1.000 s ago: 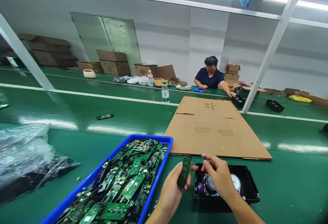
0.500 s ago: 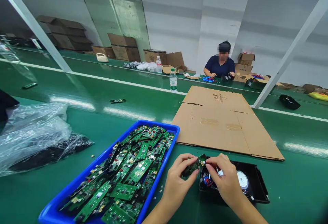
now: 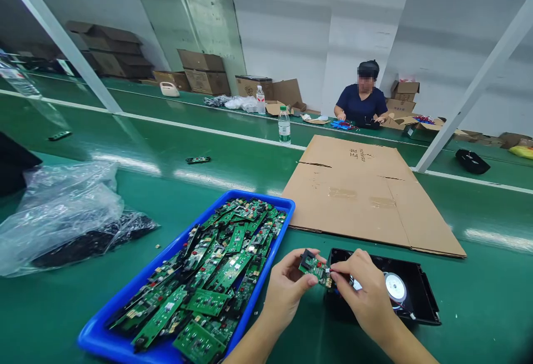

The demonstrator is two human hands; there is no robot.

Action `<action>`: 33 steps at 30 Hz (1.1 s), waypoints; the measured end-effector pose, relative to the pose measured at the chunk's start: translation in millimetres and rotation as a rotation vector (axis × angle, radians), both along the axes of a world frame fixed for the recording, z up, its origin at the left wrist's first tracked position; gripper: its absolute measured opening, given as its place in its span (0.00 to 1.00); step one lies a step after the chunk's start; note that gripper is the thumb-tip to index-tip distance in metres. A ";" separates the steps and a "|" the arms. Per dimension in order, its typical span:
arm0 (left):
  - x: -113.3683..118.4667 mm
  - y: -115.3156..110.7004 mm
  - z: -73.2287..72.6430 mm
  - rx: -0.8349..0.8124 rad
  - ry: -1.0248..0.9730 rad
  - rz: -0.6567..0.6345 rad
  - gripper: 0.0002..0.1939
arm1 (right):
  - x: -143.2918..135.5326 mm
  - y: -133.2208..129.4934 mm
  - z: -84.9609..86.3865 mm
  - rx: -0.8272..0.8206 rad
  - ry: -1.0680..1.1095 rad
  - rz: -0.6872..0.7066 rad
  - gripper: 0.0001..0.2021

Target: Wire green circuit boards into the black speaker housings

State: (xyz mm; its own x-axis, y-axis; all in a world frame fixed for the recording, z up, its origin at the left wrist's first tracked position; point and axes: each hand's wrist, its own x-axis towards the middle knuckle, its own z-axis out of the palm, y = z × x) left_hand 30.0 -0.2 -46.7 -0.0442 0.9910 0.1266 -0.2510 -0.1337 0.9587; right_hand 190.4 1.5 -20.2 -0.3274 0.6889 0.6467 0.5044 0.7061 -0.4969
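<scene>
My left hand (image 3: 287, 283) is closed on a green circuit board (image 3: 315, 268), pinching its edges between thumb and fingers, its component side facing up. At the board's right end, my right hand (image 3: 362, 286) pinches a small white connector (image 3: 327, 270); whether it is seated in a socket I cannot tell. Below and behind the right hand lies an open black plastic housing (image 3: 420, 292) with a round silver speaker (image 3: 395, 287) and loose wires in it. My right hand covers part of the housing. Left of my hands, a blue tray (image 3: 95, 328) holds a heap of similar circuit boards (image 3: 229, 272).
A flattened cardboard sheet (image 3: 353, 197) lies beyond the housing. Clear plastic bags (image 3: 70, 208) rest at the left. A water bottle (image 3: 284, 126) stands by the divider. Across the bench a person (image 3: 361, 100) sits working, with cardboard boxes (image 3: 206, 78) along the wall.
The board in my left hand has turned, so its component face now shows. My right hand remains at its end. Across the bench, the person's hands and the dark item there have moved lower.
</scene>
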 end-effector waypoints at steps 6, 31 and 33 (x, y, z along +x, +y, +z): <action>4.0 -0.4 3.6 0.001 -0.014 -0.037 0.28 | -4.2 -5.5 0.6 0.004 0.021 -0.022 0.08; 1.7 -4.8 1.0 0.275 0.141 0.004 0.17 | -4.2 -3.8 -2.0 0.116 -0.024 0.019 0.05; 0.8 -5.1 -0.2 0.287 0.161 0.011 0.17 | -4.9 -4.4 -2.1 0.113 -0.020 0.020 0.06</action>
